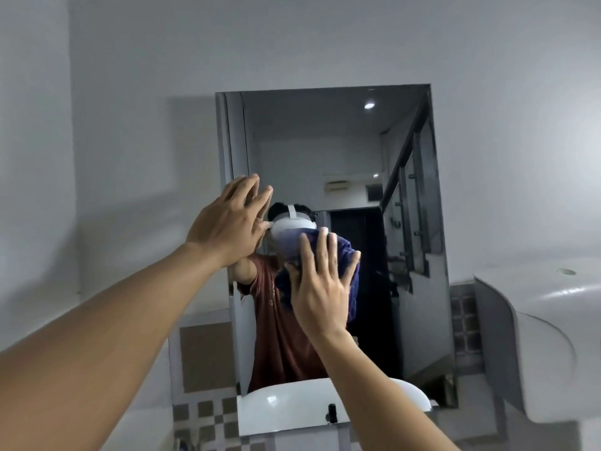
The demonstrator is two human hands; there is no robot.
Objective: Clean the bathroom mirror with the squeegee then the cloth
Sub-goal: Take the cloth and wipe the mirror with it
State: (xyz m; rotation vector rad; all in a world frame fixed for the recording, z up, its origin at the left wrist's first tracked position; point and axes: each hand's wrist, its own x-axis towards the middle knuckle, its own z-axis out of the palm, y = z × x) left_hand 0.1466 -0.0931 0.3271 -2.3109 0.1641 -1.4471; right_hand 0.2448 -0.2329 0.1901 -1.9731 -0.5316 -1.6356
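mirror (344, 151) could smear if the cloth (353, 265) slips from under the flat right hand (320, 288); left hand (227, 222) braces open beside it.

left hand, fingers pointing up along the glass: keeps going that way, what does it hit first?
Probably nothing soon. The left hand lies flat near the left edge of the mirror, fingers aimed up and slightly right. Bare glass lies ahead to the top edge, then wall. Contact depth is unclear.

home bathroom, wall mirror (406, 222), tiled wall (208, 415)
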